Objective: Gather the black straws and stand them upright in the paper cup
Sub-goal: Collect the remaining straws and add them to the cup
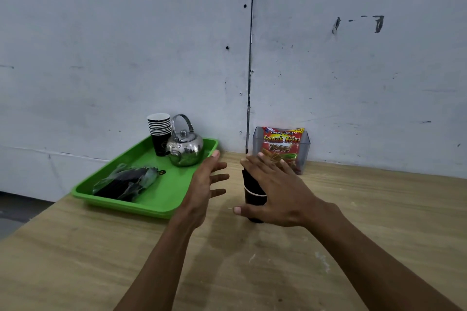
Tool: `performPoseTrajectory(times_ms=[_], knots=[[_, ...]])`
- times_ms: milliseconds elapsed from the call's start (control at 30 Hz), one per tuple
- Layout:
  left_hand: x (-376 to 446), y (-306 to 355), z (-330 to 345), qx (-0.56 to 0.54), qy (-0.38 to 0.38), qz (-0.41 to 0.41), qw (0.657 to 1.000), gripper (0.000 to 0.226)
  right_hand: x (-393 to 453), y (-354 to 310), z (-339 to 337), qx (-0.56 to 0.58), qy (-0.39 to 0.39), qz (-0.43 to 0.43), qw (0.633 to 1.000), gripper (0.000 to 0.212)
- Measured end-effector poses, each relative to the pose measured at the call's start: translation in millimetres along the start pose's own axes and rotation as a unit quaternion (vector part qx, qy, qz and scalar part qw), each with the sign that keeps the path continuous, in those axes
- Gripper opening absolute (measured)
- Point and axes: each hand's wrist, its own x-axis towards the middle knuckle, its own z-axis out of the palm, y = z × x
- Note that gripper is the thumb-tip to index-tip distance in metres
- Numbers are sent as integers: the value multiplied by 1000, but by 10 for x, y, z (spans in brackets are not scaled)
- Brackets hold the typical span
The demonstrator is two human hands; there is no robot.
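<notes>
Hands (242,189) spread beside paper cup (254,197), tray (161,199) edge left

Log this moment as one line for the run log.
left hand open, near green tray | right hand open over paper cup | black straws upright in cup

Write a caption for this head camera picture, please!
Open hands hover around a paper cup beside the green tray.

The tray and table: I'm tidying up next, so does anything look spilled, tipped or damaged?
Nothing stands out. The kettle and cup stack stand upright on the green tray, and the bagged straws lie flat beside them. No spills show.
</notes>
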Motion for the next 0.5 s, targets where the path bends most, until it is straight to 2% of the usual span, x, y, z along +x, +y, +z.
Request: performPoseTrajectory(times_ms=[67,367,500], knots=[[-5,6,36,22,0,5,1000,59,-11,-1,1,4,6,-1,1000,98],[-67,47,172,86,12,24,996,46,-33,12,56,-33,-18,5,999,100],[-38,16,173,133,14,29,991,27,-104,74,72,-11,2,4,1000,102]])
